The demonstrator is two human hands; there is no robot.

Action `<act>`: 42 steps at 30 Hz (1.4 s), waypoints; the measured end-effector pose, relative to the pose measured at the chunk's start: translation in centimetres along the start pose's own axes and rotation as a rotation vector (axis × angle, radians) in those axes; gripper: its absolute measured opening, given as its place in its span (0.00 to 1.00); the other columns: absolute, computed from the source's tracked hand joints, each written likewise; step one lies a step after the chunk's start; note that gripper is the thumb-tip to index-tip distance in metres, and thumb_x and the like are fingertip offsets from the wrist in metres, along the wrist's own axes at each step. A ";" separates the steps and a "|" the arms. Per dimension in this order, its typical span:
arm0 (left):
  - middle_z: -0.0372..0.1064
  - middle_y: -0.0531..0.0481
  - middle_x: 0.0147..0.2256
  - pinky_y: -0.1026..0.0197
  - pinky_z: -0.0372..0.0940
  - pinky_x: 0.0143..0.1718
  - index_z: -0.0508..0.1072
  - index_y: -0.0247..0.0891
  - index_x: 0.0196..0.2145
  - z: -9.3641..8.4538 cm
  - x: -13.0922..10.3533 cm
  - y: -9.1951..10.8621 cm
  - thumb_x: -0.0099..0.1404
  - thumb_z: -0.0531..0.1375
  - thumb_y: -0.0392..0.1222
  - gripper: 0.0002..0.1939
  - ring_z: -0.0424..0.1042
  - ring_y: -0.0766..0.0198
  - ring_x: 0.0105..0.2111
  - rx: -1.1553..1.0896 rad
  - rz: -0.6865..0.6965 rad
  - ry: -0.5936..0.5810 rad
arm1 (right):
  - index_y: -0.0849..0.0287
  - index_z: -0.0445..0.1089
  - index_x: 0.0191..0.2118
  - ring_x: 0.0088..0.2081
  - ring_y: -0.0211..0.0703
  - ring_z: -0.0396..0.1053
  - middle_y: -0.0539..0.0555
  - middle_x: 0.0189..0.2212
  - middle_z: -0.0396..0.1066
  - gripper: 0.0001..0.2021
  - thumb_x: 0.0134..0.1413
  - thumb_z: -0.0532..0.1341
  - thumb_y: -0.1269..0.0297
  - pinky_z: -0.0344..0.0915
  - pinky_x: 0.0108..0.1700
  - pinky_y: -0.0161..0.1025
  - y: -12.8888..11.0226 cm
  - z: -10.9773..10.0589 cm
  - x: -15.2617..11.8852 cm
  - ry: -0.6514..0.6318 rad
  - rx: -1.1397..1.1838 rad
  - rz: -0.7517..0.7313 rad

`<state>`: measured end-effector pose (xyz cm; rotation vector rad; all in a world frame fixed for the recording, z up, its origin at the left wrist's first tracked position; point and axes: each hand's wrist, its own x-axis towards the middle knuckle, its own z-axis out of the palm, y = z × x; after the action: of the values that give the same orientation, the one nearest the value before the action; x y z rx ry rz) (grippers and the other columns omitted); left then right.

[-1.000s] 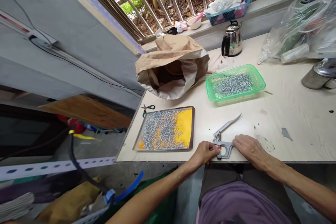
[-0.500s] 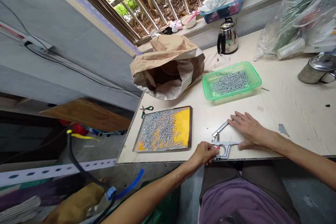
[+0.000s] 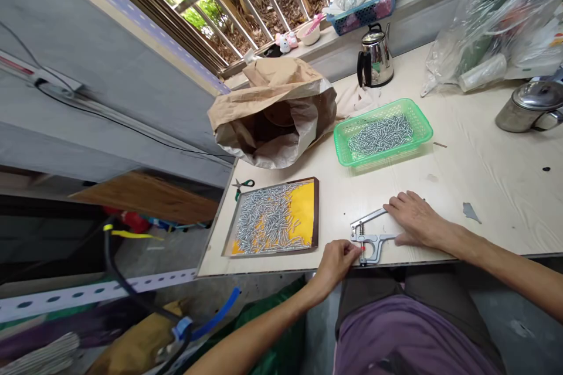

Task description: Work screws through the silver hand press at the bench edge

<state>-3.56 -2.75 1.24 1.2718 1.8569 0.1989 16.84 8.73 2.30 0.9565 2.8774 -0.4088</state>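
A grey metal hand press tool (image 3: 373,240) with a spring and a red part lies at the table's front edge. My left hand (image 3: 338,261) is closed in a pinch at the tool's left end; what its fingertips hold is too small to tell. My right hand (image 3: 413,220) is wrapped round the tool's two handles at their right ends. To the left, a shallow tray (image 3: 315,211) with a yellow bottom holds many small silver metal pieces. A green basket (image 3: 424,123) behind the tool holds more silver pieces.
An open brown paper bag (image 3: 272,91) stands behind the tray, with scissors (image 3: 241,185) near the left edge. Farther back are a steel kettle (image 3: 376,58) and a plastic bag (image 3: 479,41). A lidded metal cup (image 3: 525,108) stands at the right.
My right hand has closed round the handles, and the upper handle has swung down towards the lower one. My left hand stays at the tool's end. The view has shifted slightly.
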 end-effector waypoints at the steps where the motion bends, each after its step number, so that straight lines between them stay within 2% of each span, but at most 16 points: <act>1: 0.67 0.51 0.24 0.63 0.63 0.28 0.71 0.35 0.26 0.1 -0.1 0.1 0.62 0.56 0.46 0.13 0.68 0.64 0.26 0.082 0.114 0.090 | 0.63 0.68 0.46 0.45 0.54 0.64 0.60 0.42 0.69 0.29 0.38 0.72 0.54 0.57 0.51 0.50 -0.1 0.2 -0.1 0.004 0.003 -0.004; 4: 0.71 0.46 0.39 0.56 0.66 0.41 0.71 0.38 0.41 0.7 0.5 0.9 0.63 0.58 0.46 0.12 0.69 0.57 0.40 0.276 0.468 0.251 | 0.65 0.68 0.44 0.44 0.53 0.64 0.60 0.41 0.69 0.26 0.39 0.72 0.57 0.61 0.46 0.46 -0.3 0.7 -0.3 0.013 0.006 -0.003; 6: 0.67 0.41 0.48 0.50 0.65 0.48 0.66 0.38 0.51 1.2 1.5 1.8 0.61 0.62 0.46 0.22 0.66 0.53 0.48 0.375 0.632 0.258 | 0.65 0.68 0.43 0.43 0.52 0.64 0.59 0.40 0.69 0.25 0.39 0.72 0.59 0.62 0.43 0.44 -0.4 0.9 -0.6 0.036 0.002 -0.002; 9: 0.62 0.36 0.53 0.46 0.62 0.52 0.57 0.34 0.58 1.8 3.3 3.2 0.59 0.64 0.44 0.33 0.62 0.49 0.52 0.463 0.738 0.191 | 0.65 0.67 0.44 0.42 0.51 0.64 0.59 0.40 0.69 0.27 0.37 0.73 0.59 0.62 0.42 0.43 -0.2 1.2 -1.0 0.074 -0.001 -0.011; 13: 0.62 0.38 0.51 0.46 0.64 0.49 0.52 0.34 0.59 1.8 4.4 4.3 0.59 0.63 0.44 0.35 0.64 0.49 0.49 0.542 0.754 0.100 | 0.67 0.66 0.46 0.42 0.53 0.63 0.61 0.41 0.68 0.34 0.30 0.75 0.57 0.62 0.42 0.43 0.3 1.3 -1.6 0.098 -0.008 0.001; 16: 0.64 0.40 0.47 0.48 0.65 0.45 0.56 0.34 0.56 1.9 4.3 4.7 0.61 0.62 0.46 0.30 0.65 0.50 0.45 0.597 0.744 0.105 | 0.65 0.68 0.42 0.40 0.51 0.63 0.58 0.37 0.68 0.26 0.36 0.73 0.58 0.61 0.39 0.42 0.5 1.7 -2.0 0.141 -0.074 -0.004; 21: 0.66 0.46 0.37 0.54 0.66 0.38 0.65 0.37 0.45 2.5 4.4 4.9 0.65 0.57 0.44 0.12 0.65 0.55 0.39 0.647 0.738 0.150 | 0.60 0.67 0.33 0.35 0.46 0.62 0.54 0.30 0.67 0.05 0.49 0.64 0.71 0.56 0.35 0.40 0.6 2.8 -2.2 0.261 -0.115 -0.060; 22: 0.66 0.46 0.36 0.54 0.65 0.37 0.66 0.37 0.43 2.6 4.5 4.9 0.66 0.56 0.43 0.09 0.65 0.56 0.38 0.653 0.736 0.163 | 0.59 0.66 0.31 0.34 0.45 0.62 0.53 0.29 0.66 0.04 0.52 0.61 0.74 0.56 0.34 0.39 0.6 3.1 -2.2 0.283 -0.105 -0.076; 25: 0.66 0.48 0.33 0.56 0.65 0.35 0.68 0.38 0.39 2.8 4.9 4.9 0.68 0.54 0.42 0.06 0.66 0.57 0.37 0.661 0.741 0.192 | 0.58 0.64 0.27 0.31 0.43 0.61 0.52 0.27 0.65 0.10 0.56 0.55 0.78 0.55 0.34 0.39 0.7 3.8 -2.2 0.332 -0.073 -0.086; 28: 0.68 0.48 0.33 0.57 0.66 0.35 0.68 0.38 0.40 2.8 5.3 4.9 0.67 0.55 0.42 0.07 0.67 0.58 0.37 0.659 0.757 0.207 | 0.58 0.65 0.29 0.32 0.44 0.62 0.53 0.28 0.67 0.07 0.56 0.56 0.75 0.58 0.35 0.39 0.8 3.6 -2.1 0.331 -0.066 -0.046; 30: 0.69 0.45 0.38 0.54 0.67 0.38 0.66 0.37 0.46 3.0 5.3 4.6 0.67 0.55 0.43 0.12 0.68 0.56 0.40 0.642 0.765 0.253 | 0.58 0.67 0.34 0.35 0.46 0.63 0.54 0.32 0.68 0.03 0.53 0.61 0.72 0.60 0.36 0.40 1.1 2.9 -2.0 0.301 -0.042 -0.021; 33: 0.65 0.35 0.51 0.48 0.66 0.48 0.62 0.32 0.53 4.1 4.6 3.8 0.67 0.55 0.43 0.19 0.66 0.51 0.50 0.585 0.788 0.403 | 0.60 0.66 0.45 0.42 0.51 0.64 0.59 0.40 0.69 0.21 0.45 0.68 0.63 0.64 0.42 0.43 2.1 1.5 -1.8 0.249 0.039 -0.049; 35: 0.63 0.34 0.55 0.47 0.63 0.54 0.60 0.30 0.55 5.3 3.8 3.2 0.69 0.52 0.40 0.19 0.62 0.50 0.56 0.540 0.834 0.464 | 0.62 0.64 0.49 0.43 0.52 0.64 0.61 0.43 0.68 0.25 0.46 0.67 0.58 0.64 0.44 0.45 3.0 0.9 -1.6 0.217 0.095 -0.096; 38: 0.63 0.35 0.55 0.47 0.61 0.57 0.59 0.31 0.57 7.2 2.4 2.6 0.70 0.50 0.41 0.20 0.61 0.51 0.58 0.469 0.904 0.441 | 0.61 0.66 0.48 0.40 0.49 0.65 0.59 0.40 0.69 0.16 0.55 0.61 0.61 0.63 0.43 0.44 4.1 0.8 -0.7 0.200 0.107 -0.079; 40: 0.64 0.35 0.55 0.46 0.61 0.58 0.59 0.30 0.57 8.1 1.8 2.4 0.69 0.51 0.43 0.22 0.62 0.51 0.58 0.419 0.916 0.426 | 0.60 0.69 0.42 0.38 0.48 0.65 0.57 0.37 0.70 0.08 0.58 0.56 0.66 0.62 0.41 0.43 4.4 0.8 0.2 0.205 0.050 -0.021; 42: 0.65 0.35 0.54 0.45 0.60 0.58 0.59 0.30 0.58 8.6 1.6 2.4 0.69 0.51 0.44 0.22 0.62 0.51 0.57 0.376 0.906 0.424 | 0.59 0.70 0.35 0.38 0.47 0.65 0.56 0.34 0.71 0.07 0.59 0.54 0.69 0.59 0.39 0.42 4.4 0.5 1.2 0.211 -0.015 0.024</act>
<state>4.09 -3.00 -3.66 2.4343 1.5460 0.6612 18.49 12.70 0.63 1.0924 3.0465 -0.3005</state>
